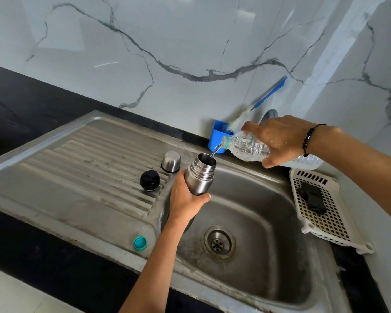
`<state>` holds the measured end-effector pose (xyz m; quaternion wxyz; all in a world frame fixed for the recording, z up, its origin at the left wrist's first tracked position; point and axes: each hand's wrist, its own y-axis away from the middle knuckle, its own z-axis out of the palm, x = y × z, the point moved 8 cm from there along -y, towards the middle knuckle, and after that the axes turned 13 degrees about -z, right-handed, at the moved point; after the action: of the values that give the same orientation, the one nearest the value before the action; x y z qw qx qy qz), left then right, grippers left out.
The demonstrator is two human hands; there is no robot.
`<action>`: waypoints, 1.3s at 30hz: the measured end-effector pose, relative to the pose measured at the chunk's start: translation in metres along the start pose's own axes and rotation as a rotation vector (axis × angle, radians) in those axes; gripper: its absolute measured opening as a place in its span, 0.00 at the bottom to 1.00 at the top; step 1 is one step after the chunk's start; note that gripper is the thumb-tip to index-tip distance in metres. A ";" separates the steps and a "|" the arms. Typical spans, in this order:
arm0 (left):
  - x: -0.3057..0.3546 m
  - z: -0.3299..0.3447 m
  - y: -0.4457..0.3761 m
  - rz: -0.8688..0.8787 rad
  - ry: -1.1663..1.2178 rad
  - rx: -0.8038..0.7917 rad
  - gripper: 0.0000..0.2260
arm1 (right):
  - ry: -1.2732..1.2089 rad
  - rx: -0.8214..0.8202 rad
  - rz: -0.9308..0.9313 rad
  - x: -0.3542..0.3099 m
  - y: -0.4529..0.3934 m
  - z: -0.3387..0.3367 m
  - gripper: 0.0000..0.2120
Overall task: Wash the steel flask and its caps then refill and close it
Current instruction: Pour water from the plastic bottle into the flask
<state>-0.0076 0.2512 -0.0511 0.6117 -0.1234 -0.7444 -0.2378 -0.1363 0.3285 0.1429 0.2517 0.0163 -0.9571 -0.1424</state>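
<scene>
Left fingers: the left hand (185, 198) is wrapped round the flask (200, 176), thumb across its front.
Right fingers: the right hand (280, 141) is curled over the bottle (253, 149), which is tipped neck-down.
Flask place: held above the sink (253, 222), at its left edge, tilted toward the bottle.
Pour: a thin stream falls from the neck into the flask's open mouth.
Doing it well: keep the neck just above the mouth, pour slowly, and stop short of the threads.
Flask look: brushed steel, ridged neck; fill level probably low, inside too dark to tell.
Caps: black stopper (149, 180) and steel cup (171, 161) lie on the drainboard (77, 166).
</scene>
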 end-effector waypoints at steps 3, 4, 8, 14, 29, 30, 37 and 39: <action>-0.001 0.000 -0.002 -0.003 -0.002 0.003 0.33 | 0.010 -0.003 -0.001 0.000 -0.002 0.001 0.34; -0.001 0.000 -0.002 -0.003 -0.003 0.004 0.33 | 0.012 -0.005 -0.001 0.000 -0.002 0.002 0.34; -0.003 0.001 -0.004 -0.008 -0.003 0.008 0.33 | -0.017 -0.012 -0.001 0.003 -0.003 0.006 0.35; -0.003 0.005 -0.004 -0.013 -0.005 -0.015 0.32 | -0.029 -0.030 -0.006 0.006 -0.003 0.011 0.35; -0.011 0.012 -0.010 -0.028 -0.015 -0.017 0.35 | -0.046 -0.053 0.008 0.008 0.002 0.015 0.34; -0.012 0.013 -0.010 -0.027 -0.015 -0.019 0.35 | -0.046 -0.052 0.007 0.008 0.002 0.015 0.34; -0.013 0.015 -0.009 -0.022 -0.013 -0.011 0.35 | -0.048 -0.055 0.001 0.007 0.004 0.016 0.34; -0.014 0.015 -0.010 -0.023 -0.014 -0.008 0.36 | -0.050 -0.056 0.001 0.008 0.004 0.017 0.34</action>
<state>-0.0223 0.2523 -0.0688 0.6031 -0.1190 -0.7490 -0.2470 -0.1509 0.3363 0.1336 0.2282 0.0053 -0.9587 -0.1696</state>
